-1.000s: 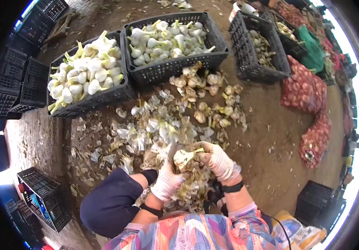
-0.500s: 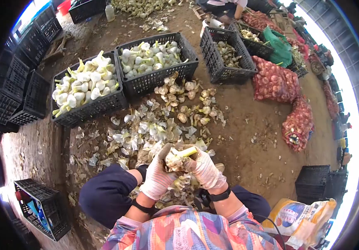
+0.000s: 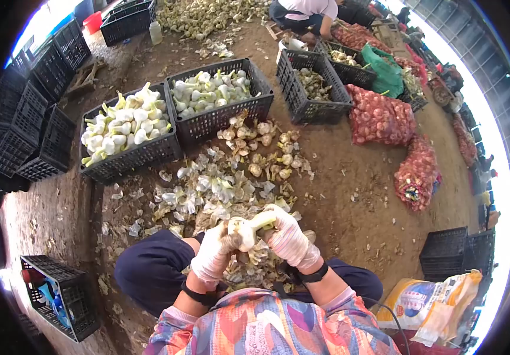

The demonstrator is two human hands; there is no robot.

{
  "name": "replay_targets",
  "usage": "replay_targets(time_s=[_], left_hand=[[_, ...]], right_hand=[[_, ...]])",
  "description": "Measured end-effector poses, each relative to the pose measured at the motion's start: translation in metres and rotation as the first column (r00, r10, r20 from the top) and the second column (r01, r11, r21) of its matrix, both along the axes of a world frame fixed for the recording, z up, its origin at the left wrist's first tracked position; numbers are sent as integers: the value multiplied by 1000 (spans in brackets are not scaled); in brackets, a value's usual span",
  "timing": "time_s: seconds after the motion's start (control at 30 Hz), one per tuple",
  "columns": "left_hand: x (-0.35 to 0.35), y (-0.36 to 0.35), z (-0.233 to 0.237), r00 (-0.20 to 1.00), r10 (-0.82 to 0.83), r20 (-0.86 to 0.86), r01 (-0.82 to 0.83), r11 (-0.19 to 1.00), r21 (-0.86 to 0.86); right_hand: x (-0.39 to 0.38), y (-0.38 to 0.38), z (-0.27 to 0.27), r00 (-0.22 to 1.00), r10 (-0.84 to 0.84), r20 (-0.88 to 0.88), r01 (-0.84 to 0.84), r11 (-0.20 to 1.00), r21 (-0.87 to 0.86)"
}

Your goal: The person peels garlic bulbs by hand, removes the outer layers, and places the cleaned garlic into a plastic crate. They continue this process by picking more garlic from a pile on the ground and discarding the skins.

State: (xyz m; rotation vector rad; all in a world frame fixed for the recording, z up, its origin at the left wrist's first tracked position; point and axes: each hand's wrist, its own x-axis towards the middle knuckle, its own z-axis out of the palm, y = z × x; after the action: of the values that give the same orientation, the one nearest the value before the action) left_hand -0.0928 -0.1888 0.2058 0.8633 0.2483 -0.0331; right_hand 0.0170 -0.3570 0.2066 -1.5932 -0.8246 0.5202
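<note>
1. Garlic bulb (image 3: 240, 232) sits between both grips, over the lap.
2. Right hand (image 3: 290, 238) closes on the stalk (image 3: 265, 220); left hand (image 3: 212, 257) pinches the root end, lower than before.
3. Bulb now shows whiter: skin seems stripped. Peels (image 3: 219, 189) lie beyond the grip.

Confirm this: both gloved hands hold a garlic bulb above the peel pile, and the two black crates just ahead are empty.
Wrong on the crates: the head view shows one black crate and its neighbour heaped with white garlic. The rest stands: left hand and right hand hold the garlic bulb above the peel pile.
</note>
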Motion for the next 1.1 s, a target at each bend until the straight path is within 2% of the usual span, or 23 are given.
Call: replay_targets(time_s=[0.1,0.13,0.17,0.23,0.3,0.37,0.4,0.43,0.5,0.57,0.6,0.63,0.67,0.7,0.77,0.8,0.83,0.9,0.93,0.97,1.03,1.07,1.1], left_hand=[[2,0,-10,1000,-16,-21,14,996,-88],[3,-2,-11,998,3,-58,-11,990,-141],[3,-5,-10,999,3,-54,-11,990,-139],[4,-12,1,979,162,-122,-148,982,116],[1,-15,5,988,96,-118,-79,988,136],[1,-17,-3,995,95,-30,-87,974,211],[1,-15,-6,994,106,1,-106,992,64],[-1,-15,-7,994,105,1,-105,992,64],[-5,-15,-3,991,60,118,-42,988,-149],[-8,-15,3,999,-39,38,43,992,-114],[-9,-18,9,997,-18,77,28,992,-126],[-10,-20,14,993,1,115,14,991,-136],[-10,-17,17,996,-13,91,18,998,-60],[-7,-15,12,995,-11,98,16,998,-57],[-7,-16,-4,987,85,133,-92,995,44],[-7,-15,1,982,94,166,-101,994,35],[-6,-17,-1,983,94,160,-100,994,33],[-1,-26,-6,974,166,152,-188,971,148],[3,-23,-8,961,108,254,-251,723,644],[4,-19,-7,962,101,254,-246,724,645],[4,-13,7,980,-2,197,-166,524,835],[5,-15,6,971,54,232,-223,550,805],[3,-14,8,973,60,222,-218,549,807]], right_hand=[[-8,-3,10,984,-95,-153,97,995,2],[-12,-4,16,934,-122,-336,141,989,35],[-14,-4,18,936,-121,-332,141,989,36],[-19,-2,19,956,-151,-251,187,974,128],[-27,0,14,942,-202,-268,247,958,147],[-32,1,20,922,-266,-282,288,957,37],[-30,-2,27,824,-308,-475,338,941,-22],[-28,-1,26,824,-309,-475,339,940,-23],[-25,4,16,617,-291,-731,502,861,81],[-12,1,-28,599,-267,-755,518,848,112],[1,-4,-64,780,-495,-382,504,859,-85],[5,-2,-65,832,-549,86,550,792,-264],[8,-10,-61,886,-444,137,450,747,-489],[9,-13,-66,886,-442,142,452,750,-483],[-2,-24,-86,937,-328,-117,319,943,-90],[-8,-24,-47,821,-108,-561,210,970,120],[-13,-26,-38,818,-110,-565,211,970,117],[-25,-32,-26,541,166,-825,199,927,317],[-32,-19,-7,666,77,-742,235,922,307],[-31,-18,-2,667,74,-742,241,920,308],[-29,-17,7,733,-71,-677,245,955,166],[-31,-18,15,804,-72,-590,219,959,181],[-33,-18,12,799,-67,-598,214,960,179]])
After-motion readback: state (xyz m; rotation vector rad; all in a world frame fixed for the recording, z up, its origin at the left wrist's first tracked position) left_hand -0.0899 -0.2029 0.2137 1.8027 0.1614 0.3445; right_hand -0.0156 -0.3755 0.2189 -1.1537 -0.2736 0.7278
